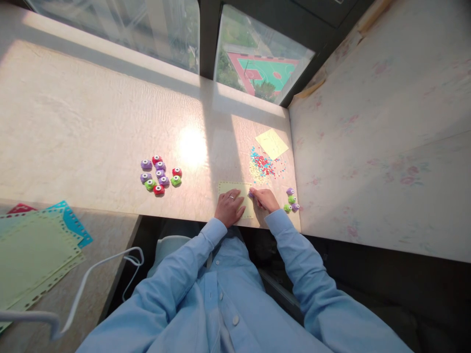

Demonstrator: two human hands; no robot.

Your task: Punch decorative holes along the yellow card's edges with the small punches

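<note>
My left hand lies flat with its fingers out on a pale yellow sheet of paper near the front edge of the sill. Small holes run along the sheet's borders. At its right edge, my right hand is closed on a small purple craft punch, mostly hidden by the fingers. Just beyond the hands lies a scatter of red, blue and yellow punched bits. A second yellow paper rests behind them.
Several red, purple and green punches stand in a group on the left. More punches sit by the right wall. Punched yellow, blue and red sheets lie at lower left, near a white cable. Windows border the back.
</note>
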